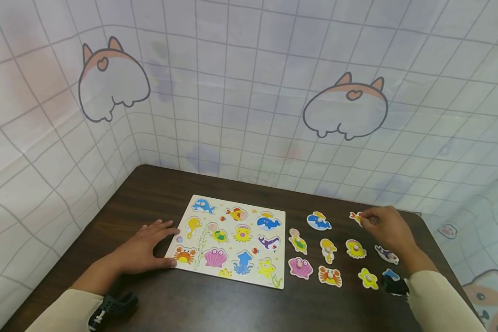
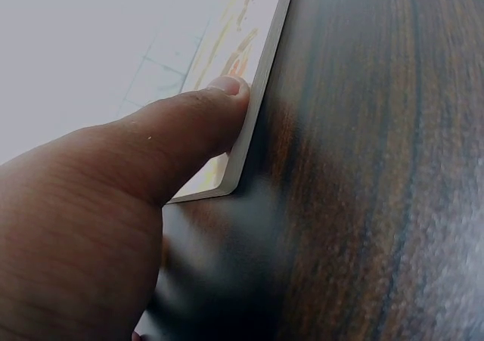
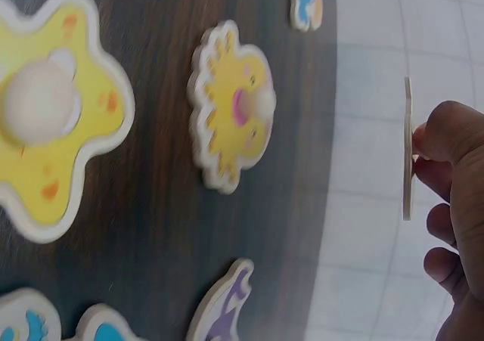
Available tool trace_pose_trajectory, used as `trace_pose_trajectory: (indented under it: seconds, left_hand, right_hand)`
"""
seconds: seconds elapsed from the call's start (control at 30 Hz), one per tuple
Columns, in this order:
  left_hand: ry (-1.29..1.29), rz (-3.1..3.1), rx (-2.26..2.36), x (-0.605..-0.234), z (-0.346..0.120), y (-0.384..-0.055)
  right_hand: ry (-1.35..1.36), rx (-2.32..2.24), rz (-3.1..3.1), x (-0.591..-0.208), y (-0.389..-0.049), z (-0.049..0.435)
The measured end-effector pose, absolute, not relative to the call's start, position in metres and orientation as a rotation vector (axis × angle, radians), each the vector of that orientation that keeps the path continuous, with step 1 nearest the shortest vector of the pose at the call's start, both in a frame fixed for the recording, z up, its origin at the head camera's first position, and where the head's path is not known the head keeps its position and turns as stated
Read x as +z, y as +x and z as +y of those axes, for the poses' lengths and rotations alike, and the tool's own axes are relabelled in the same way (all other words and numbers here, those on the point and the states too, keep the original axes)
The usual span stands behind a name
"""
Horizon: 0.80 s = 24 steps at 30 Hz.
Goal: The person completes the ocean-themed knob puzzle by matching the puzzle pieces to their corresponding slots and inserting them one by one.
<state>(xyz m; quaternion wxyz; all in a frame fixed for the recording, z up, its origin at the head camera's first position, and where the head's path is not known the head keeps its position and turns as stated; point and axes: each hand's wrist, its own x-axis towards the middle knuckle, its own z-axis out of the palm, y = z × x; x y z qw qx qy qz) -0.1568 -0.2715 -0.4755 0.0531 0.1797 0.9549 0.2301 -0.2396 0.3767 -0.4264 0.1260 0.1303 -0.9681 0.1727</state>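
Observation:
My right hand (image 1: 388, 228) pinches the knob of a red and yellow fish puzzle piece (image 1: 357, 217) at the back right. In the right wrist view the piece (image 3: 408, 152) appears edge-on, lifted off the table. At the left edge of the wooden sea-animal puzzle board (image 1: 232, 210) rests my left hand (image 1: 139, 249), fingers spread. Its thumb (image 2: 204, 114) lies on the board near a corner in the left wrist view. A knobbed blue dolphin piece (image 1: 202, 205) sits in the board's upper left; matching animal pictures show in the other places.
Right of the board lie several loose knobbed pieces, among them a whale (image 1: 318, 222), turtle (image 1: 297, 242), seahorse (image 1: 328, 251), octopus (image 1: 355, 249), shell (image 1: 300, 268), crab (image 1: 330, 276) and starfish (image 1: 368, 279). A cloth with grid lines (image 1: 240, 92) hangs behind the dark table (image 1: 216, 304).

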Motion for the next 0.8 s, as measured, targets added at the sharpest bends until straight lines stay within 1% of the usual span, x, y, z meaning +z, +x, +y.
trace_pose_trajectory:
  seconds: [0.4,0.8]
  left_hand:
    - [0.522,2.893,0.689,-0.476,-0.270,-0.157]
    - [0.536,2.891,0.698,-0.474,-0.270,-0.157]
  right_hand:
    - [0.521,0.560,-2.812,-0.414,-0.243,0.342]
    - [0.657,0.593,-2.750,-0.414,-0.251,0.308]
